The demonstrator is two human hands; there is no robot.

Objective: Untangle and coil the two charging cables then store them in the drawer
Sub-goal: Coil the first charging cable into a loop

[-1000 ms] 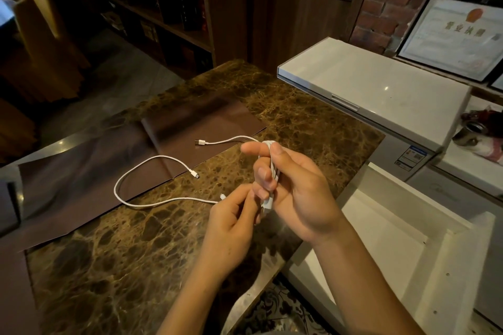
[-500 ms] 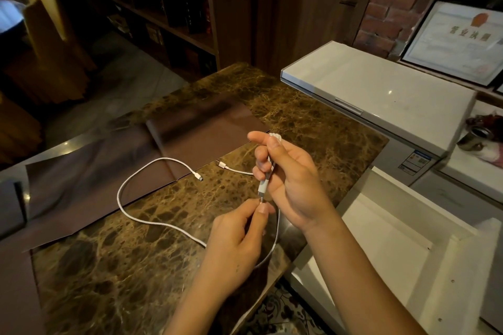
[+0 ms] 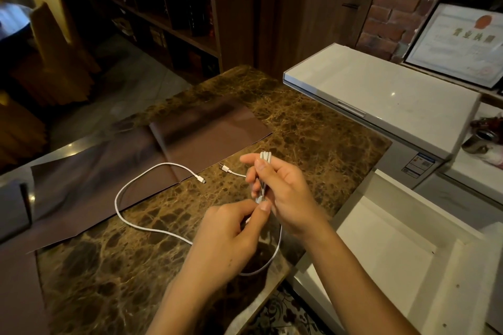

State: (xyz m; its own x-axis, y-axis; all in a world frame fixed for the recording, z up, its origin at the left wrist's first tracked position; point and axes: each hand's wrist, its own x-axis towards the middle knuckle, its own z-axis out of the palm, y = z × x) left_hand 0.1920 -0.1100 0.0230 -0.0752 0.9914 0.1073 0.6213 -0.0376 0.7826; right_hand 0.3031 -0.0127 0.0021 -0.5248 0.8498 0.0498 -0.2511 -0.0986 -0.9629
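My right hand grips a folded bundle of white charging cable, whose loops stick out above my fingers. Its short free end with a plug trails left over the marble. My left hand pinches the cable just below the bundle. A second white cable lies in a wide loop on the countertop, its plug near the mat's edge; its other end runs under my left hand and curves off the counter edge. The white drawer stands open at lower right.
The brown marble countertop carries a dark brown mat on its left half. A white appliance sits behind the drawer. A framed certificate leans on the brick wall. Dark shelves stand behind.
The bundle's trailing end has shortened and its plug has drawn closer to my right hand. My left hand slid down along the cable, and a loop now hangs off the counter edge.
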